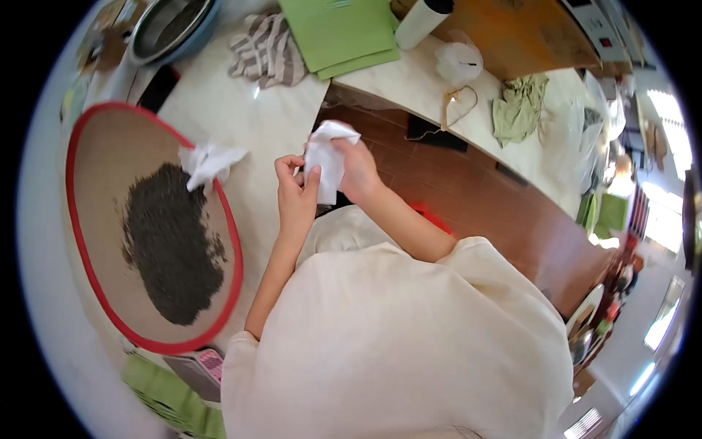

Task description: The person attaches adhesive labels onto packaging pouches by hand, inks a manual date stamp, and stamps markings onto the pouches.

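A folded white tissue is between my two hands, in front of my body. My left hand pinches its near left edge with the thumb, fingers curled. On the other side, my right hand is wrapped around the tissue, and some of its fingers are hidden behind it. To the left lies a large round tray with a red rim, holding a heap of dark loose material that looks like dried tea leaves. A crumpled white tissue rests over the tray's rim.
On the white table are a striped cloth, green bags, a black phone and a basin. Beyond the floor gap, another tabletop bears a white cylinder, a green cloth and clear plastic bags.
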A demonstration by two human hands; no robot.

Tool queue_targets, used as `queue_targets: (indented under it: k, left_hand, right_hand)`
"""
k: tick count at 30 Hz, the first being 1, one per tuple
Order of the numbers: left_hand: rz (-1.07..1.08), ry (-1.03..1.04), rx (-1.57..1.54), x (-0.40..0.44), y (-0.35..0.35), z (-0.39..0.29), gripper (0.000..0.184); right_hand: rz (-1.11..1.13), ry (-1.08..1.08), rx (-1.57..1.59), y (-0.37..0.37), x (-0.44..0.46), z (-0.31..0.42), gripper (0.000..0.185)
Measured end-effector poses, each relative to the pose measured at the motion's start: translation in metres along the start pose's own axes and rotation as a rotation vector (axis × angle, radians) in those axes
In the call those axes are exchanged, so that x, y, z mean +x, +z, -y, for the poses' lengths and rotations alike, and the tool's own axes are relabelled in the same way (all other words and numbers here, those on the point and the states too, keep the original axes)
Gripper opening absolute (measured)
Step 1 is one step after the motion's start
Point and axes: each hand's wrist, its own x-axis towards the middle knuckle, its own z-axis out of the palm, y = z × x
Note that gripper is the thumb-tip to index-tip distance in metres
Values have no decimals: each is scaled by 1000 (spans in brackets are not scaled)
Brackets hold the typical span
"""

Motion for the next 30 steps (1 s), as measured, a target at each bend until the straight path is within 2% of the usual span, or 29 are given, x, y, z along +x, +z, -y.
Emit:
queue_targets:
  k: [1,2,4,5,6,7,8,10,11,12,14,15,16,18,19,20,22,23,24,26,27,28,30]
  left_hand:
    - [20,-26,-134,-12,-4,5,36]
    - [-22,-17,-168,-23,-6,8,36]
    - [27,-488,-705,-41,-14,12,46]
    - [261,-555,-928,-47,-23,18,55]
    - [358,-576,-1225,-55,-26,21,49]
    - [307,-504,-1295,-61,-28,18,45]
    - [255,-437,-1362,-65,-29,15,41]
    - [256,-340,-1533,-69,-34,22,36]
    - [231,-318,-1565,-72,-36,22,36]
    - [159,-330,-1552,-75,-39,22,34]
    - [22,-378,-1524,-82,-43,24,30]
    - [43,-439,-1443,-84,-38,42,26]
    - [30,-432,-1470,-87,-31,47,26]
    - [129,-382,-1472,-93,-13,54,25]
    - [246,-382,-1376,-93,-12,52,30]
    - [242,-385,-1390,-96,-10,51,30]
    - [286,-496,-1457,-101,-3,41,36]
    - [913,-220,-1937,-90,19,113,47]
    - [921,-230,-1943,-96,13,98,47]
    - [484,-728,-991,-115,-11,48,60]
    - [493,-695,-971,-118,-18,57,64]
    - [501,-696,-955,-122,-29,62,64]
    - [392,-598,-1041,-129,-54,66,58]
  right_hand:
    - [-98,-30,14,11,-11,4,30]
    - [-67,-108,77,4,-8,-2,26]
    - [142,-87,180,-6,-7,-16,12]
    - [179,-30,179,6,-16,-21,7]
    - [212,32,178,19,-27,-31,7]
    - [266,93,132,22,-32,-45,11]
    - [251,-299,-518,26,-45,-68,11]
    - [398,-1082,-1581,32,-71,-89,8]
    - [564,-1102,-1630,23,-67,-99,20]
    - [604,-1092,-1646,12,-65,-104,20]
    - [587,-867,-1481,6,-74,-107,24]
    - [519,-566,-1237,5,-82,-103,21]
    - [536,-552,-1259,7,-85,-98,21]
    - [652,-626,-1500,10,-90,-88,26]
    - [496,-650,-1489,17,-96,-92,21]
    - [499,-640,-1502,11,-92,-92,21]
    - [303,-286,-1424,-11,-71,-88,31]
    - [211,-248,-1335,-19,-61,-91,47]
    - [197,-248,-1338,-29,-49,-87,47]
    - [-122,-35,-1167,-54,-22,-77,42]
    - [-131,-42,-1155,-73,-13,-73,42]
    - [-238,4,-1015,-96,-2,-70,43]
    - [-380,52,-839,-129,9,-69,43]
